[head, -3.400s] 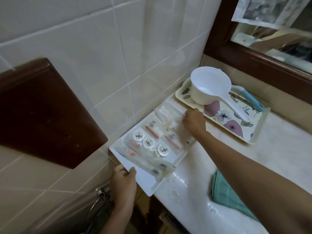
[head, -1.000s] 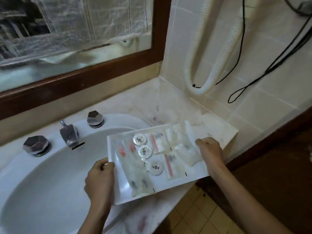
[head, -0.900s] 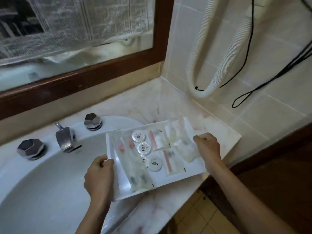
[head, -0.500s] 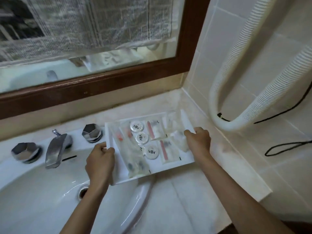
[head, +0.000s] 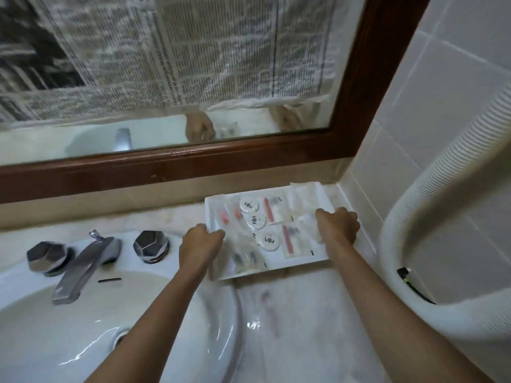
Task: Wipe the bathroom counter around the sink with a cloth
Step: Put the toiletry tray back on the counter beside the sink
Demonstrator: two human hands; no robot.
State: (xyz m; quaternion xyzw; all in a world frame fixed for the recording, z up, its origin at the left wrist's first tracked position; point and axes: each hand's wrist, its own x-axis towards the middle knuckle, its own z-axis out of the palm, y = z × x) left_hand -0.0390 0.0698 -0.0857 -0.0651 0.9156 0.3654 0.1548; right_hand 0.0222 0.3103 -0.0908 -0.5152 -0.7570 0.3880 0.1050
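A white tray (head: 300, 265) of wrapped toiletries and round white caps sits at the back right corner of the pale marble counter (head: 304, 327), close to the mirror frame. My left hand (head: 200, 246) grips the tray's left edge and my right hand (head: 337, 226) grips its right edge. Whether the tray rests fully on the counter is unclear. The white sink (head: 69, 341) lies to the left, below my left forearm. No cloth is in view.
A chrome tap (head: 83, 268) stands between two faceted chrome knobs (head: 45, 258) (head: 150, 244) behind the basin. A wood-framed mirror (head: 193, 158) partly covered with newspaper runs along the back. A thick white ribbed hose (head: 414, 244) loops down the tiled right wall.
I have carried the tray from the counter left of the sink over to the right side, then pushed it away from me into the back corner by the mirror.
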